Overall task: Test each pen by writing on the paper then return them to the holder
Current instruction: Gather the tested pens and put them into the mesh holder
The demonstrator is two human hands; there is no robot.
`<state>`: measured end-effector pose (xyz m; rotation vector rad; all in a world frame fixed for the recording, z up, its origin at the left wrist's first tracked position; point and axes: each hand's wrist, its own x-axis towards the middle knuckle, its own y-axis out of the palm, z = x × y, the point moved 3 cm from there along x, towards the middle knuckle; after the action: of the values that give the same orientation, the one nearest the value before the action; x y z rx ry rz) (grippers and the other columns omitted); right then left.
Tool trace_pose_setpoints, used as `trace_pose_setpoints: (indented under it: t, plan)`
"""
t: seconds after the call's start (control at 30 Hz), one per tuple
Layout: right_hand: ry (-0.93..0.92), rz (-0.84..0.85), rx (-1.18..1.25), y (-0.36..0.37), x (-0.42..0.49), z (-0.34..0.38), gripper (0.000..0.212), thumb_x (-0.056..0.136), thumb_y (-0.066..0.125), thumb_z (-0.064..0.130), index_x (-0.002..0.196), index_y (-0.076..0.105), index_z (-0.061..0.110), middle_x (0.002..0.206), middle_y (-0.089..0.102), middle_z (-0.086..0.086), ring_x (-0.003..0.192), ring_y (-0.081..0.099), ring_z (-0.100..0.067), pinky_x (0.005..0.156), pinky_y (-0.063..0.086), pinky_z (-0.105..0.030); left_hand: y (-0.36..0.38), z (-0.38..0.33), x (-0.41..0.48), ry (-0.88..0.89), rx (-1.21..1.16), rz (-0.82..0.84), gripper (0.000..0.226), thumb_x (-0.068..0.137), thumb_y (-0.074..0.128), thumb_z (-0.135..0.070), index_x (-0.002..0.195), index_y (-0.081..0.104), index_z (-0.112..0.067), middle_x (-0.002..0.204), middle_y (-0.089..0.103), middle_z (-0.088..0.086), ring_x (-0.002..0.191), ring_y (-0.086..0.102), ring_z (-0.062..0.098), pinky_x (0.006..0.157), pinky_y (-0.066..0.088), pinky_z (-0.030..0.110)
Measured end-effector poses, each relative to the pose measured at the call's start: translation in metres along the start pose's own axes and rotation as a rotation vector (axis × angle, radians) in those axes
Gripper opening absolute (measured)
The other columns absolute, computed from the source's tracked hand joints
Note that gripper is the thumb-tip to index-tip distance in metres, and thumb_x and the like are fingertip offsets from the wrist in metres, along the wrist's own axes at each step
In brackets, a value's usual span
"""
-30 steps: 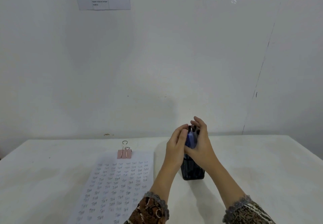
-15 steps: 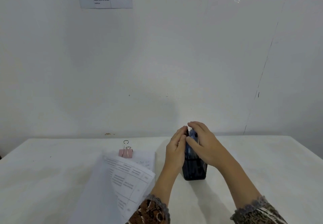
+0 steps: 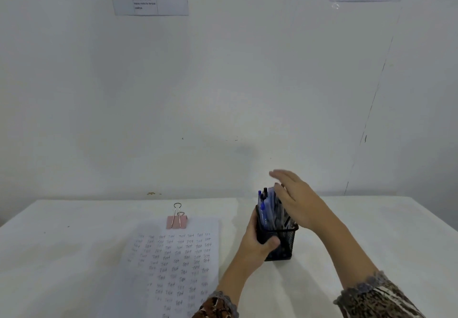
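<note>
Paper (image 3: 173, 263) lies flat again near the worktop's (image 3: 74, 255) front edge, its top sheet no longer curled up; left hand (image 3: 257, 245) has dropped to grip the mesh holder (image 3: 285, 241) mid-worktop, thumb curled round it; pens (image 3: 269, 208) stand inside, probably light, stiff and slick, best pinched by their upper barrels; right hand (image 3: 297, 201) has lifted off them, fingers (image 3: 281, 176) straight, holding nothing.

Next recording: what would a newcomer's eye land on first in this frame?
The black mesh holder crammed with pens, right of centre on the white table: the left hand grips its side while the right hand, fingers straight and blurred, is at the pen tops. Next, the paper to its left, filled with rows of handwritten "Test", with a pink clip at its top edge.
</note>
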<state>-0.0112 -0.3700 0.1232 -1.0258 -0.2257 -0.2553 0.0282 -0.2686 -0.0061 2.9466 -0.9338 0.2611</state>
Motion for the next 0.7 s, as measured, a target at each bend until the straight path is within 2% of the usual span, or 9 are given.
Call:
trace_pose_setpoints:
  t: [0.1,0.17,0.23,0.3,0.37,0.43,0.53,0.6,0.7]
  plan:
    - [-0.071,0.063,-0.06,0.004,-0.002,0.005,0.047,0.1,0.03,0.037,0.144,0.033,0.02,0.152,0.029,0.009,0.138,0.027,-0.007,0.113,0.021,-0.022,0.0,0.01,0.004,-0.013,0.024,-0.016,0.089,0.059,0.085,-0.032,0.133,0.035,-0.028,0.126,0.056,-0.006,0.116,0.054,0.008,0.091,0.049,0.025]
    - [-0.036,0.146,-0.146,0.006,0.0,0.001,0.044,0.101,0.027,0.03,0.142,0.037,0.019,0.15,0.033,0.007,0.137,0.03,-0.008,0.111,0.022,-0.022,-0.002,0.012,0.006,-0.039,0.035,-0.051,0.077,0.06,0.085,-0.02,0.123,0.043,-0.032,0.118,0.06,-0.006,0.107,0.059,0.007,0.086,0.052,0.026]
    - [0.01,0.123,-0.159,0.001,0.004,0.0,0.042,0.1,0.026,0.025,0.139,0.042,0.018,0.149,0.037,0.005,0.134,0.035,-0.01,0.111,0.026,-0.025,-0.004,0.014,0.007,-0.052,0.057,-0.064,0.07,0.059,0.085,-0.019,0.116,0.046,-0.033,0.113,0.062,-0.005,0.102,0.061,0.007,0.083,0.054,0.027]
    - [-0.015,0.074,-0.212,-0.002,0.004,0.006,0.045,0.099,0.027,0.035,0.139,0.042,0.021,0.15,0.033,0.006,0.136,0.032,-0.009,0.114,0.02,-0.03,-0.005,0.013,0.007,-0.051,0.066,-0.075,0.068,0.059,0.085,-0.017,0.114,0.048,-0.031,0.111,0.063,-0.005,0.1,0.061,0.006,0.081,0.053,0.024]
    - [-0.1,0.12,-0.311,0.006,0.001,0.012,0.05,0.097,0.029,0.045,0.141,0.039,0.024,0.151,0.03,0.011,0.139,0.025,-0.006,0.115,0.015,-0.031,-0.005,0.013,0.008,-0.04,0.068,-0.072,0.068,0.061,0.085,-0.016,0.116,0.047,-0.028,0.111,0.063,-0.006,0.1,0.061,0.004,0.079,0.053,0.021]
    - [-0.122,0.17,-0.376,0.01,0.001,0.009,0.042,0.097,0.034,0.029,0.139,0.041,0.025,0.147,0.035,0.012,0.138,0.025,-0.006,0.111,0.021,-0.025,-0.004,0.012,0.008,-0.04,0.072,-0.066,0.07,0.06,0.085,-0.018,0.118,0.047,-0.027,0.112,0.062,-0.006,0.1,0.061,0.004,0.079,0.052,0.021]
    - [-0.058,0.116,-0.222,0.002,0.002,0.009,0.043,0.095,0.035,0.013,0.137,0.044,0.022,0.146,0.038,0.01,0.131,0.037,-0.008,0.106,0.026,-0.02,-0.005,0.014,0.007,-0.054,0.064,-0.071,0.068,0.06,0.084,-0.019,0.116,0.048,-0.027,0.112,0.062,-0.006,0.101,0.061,0.007,0.081,0.053,0.024]
    - [-0.055,0.123,-0.205,0.003,-0.001,0.016,0.043,0.099,0.033,0.025,0.141,0.039,0.018,0.151,0.032,0.004,0.132,0.037,-0.012,0.108,0.024,-0.024,-0.006,0.013,0.007,-0.054,0.074,-0.066,0.068,0.061,0.084,-0.019,0.118,0.047,-0.026,0.113,0.062,-0.006,0.103,0.06,0.007,0.081,0.053,0.024]
    - [-0.094,0.306,-0.387,0.01,-0.001,0.016,0.05,0.099,0.031,0.037,0.146,0.029,0.018,0.158,0.01,0.002,0.14,0.024,-0.015,0.113,0.013,-0.026,-0.006,0.012,0.007,-0.037,0.105,-0.049,0.072,0.061,0.084,-0.025,0.121,0.045,-0.028,0.116,0.061,-0.01,0.105,0.059,0.004,0.084,0.053,0.025]
